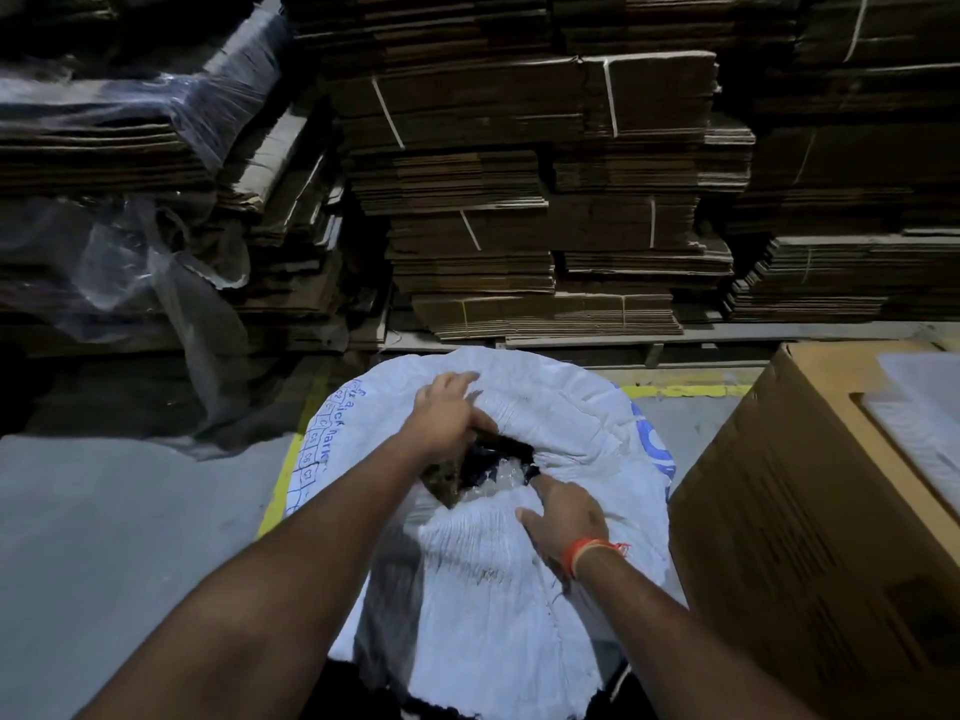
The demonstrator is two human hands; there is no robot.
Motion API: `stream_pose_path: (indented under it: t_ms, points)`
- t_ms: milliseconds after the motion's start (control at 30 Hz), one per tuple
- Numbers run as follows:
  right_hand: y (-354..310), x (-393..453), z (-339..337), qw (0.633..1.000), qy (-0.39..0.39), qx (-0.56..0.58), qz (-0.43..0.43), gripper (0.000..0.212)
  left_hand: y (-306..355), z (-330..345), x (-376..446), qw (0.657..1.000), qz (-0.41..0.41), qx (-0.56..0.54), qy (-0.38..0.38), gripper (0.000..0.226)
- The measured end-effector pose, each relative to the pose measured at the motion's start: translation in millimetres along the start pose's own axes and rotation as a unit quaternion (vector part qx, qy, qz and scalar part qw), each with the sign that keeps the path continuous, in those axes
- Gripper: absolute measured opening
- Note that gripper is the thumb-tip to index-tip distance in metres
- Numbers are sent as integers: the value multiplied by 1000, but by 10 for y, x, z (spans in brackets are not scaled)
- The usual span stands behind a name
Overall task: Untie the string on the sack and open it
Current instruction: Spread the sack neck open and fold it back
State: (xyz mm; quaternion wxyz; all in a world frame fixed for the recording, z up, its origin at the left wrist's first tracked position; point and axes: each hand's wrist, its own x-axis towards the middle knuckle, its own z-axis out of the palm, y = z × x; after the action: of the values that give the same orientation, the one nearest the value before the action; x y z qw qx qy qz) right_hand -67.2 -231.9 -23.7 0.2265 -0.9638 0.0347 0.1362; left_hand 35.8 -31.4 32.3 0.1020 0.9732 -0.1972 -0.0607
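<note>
A large white woven sack (483,605) with blue print stands upright on the floor in front of me. Its gathered mouth (493,467) gapes a little, showing dark contents and clear plastic inside. My left hand (447,413) grips the far-left rim of the mouth, thumb hooked at the opening. My right hand (563,517), with an orange thread band at the wrist, holds the near-right rim, fingers pressing into the pleated fabric. I see no string around the mouth.
A big brown carton (810,511) stands close on the right of the sack. Stacks of flattened, strapped cardboard (519,200) fill the back. Clear plastic wrap (156,262) hangs at left. A yellow floor line (283,475) runs beside the sack on grey concrete.
</note>
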Motion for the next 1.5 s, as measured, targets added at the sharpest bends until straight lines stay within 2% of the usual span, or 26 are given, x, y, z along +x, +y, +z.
stream_pose_path:
  t_ms: [100,167,233,333,433,600,700,733,800,833,900,967,1000,1067,1100,1133,1200,1233,1333,1433,1500]
  points:
    - [103,35,-72,997,4,74,-30,44,-37,172,204,993,24,103,-58,56]
    - [188,24,-121,994,-7,84,-65,37,-27,228,317,985,26,165,-46,59]
    - [286,-19,-143,993,-6,95,-72,33,-23,229,435,985,-13,173,-6,61]
    - [447,-96,-152,989,16,127,-70,23,-46,174,624,985,-101,135,27,63]
    - [552,-152,-141,984,39,149,-88,21,-149,103,824,983,-150,108,12,55]
    - [629,-254,-181,971,90,176,-132,15,-357,-139,990,980,-180,79,21,54]
    - [679,-300,-204,961,109,197,-159,10,-496,-261,973,980,-186,68,-27,52]
    - [676,-319,-219,959,110,206,-162,9,-551,-272,976,982,-179,42,-39,49]
    - [615,-352,-277,953,117,224,-169,7,-581,-270,904,987,-144,-75,-11,40]
    - [575,-355,-318,948,129,238,-167,9,-560,-270,827,977,-133,-164,31,39]
    - [482,-298,-435,935,187,259,-152,15,-508,-287,574,928,-156,-299,159,35]
    - [431,-128,-544,927,271,221,-133,16,-538,-204,227,872,-228,-339,270,30]
    - [430,-13,-582,931,288,190,-122,21,-565,-120,21,844,-285,-343,297,31]
    - [447,200,-642,959,235,129,-95,43,-606,71,-406,808,-378,-353,281,44]
    - [455,280,-647,974,181,104,-92,55,-578,167,-607,810,-392,-358,247,53]
    - [445,334,-647,984,122,82,-97,63,-540,269,-765,828,-377,-361,205,62]
    - [399,385,-612,992,30,9,-123,68,-417,433,-964,867,-309,-369,132,84]
    - [377,405,-578,990,8,-23,-137,67,-340,478,-1020,888,-273,-351,114,91]
    - [303,373,-536,988,13,-25,-154,60,-225,519,-1030,944,-193,-242,113,93]
    - [314,288,-564,985,43,-20,-168,53,-238,431,-983,970,-110,-174,128,87]
    - [399,287,-598,985,55,-38,-156,44,-358,397,-973,981,-51,-125,137,74]
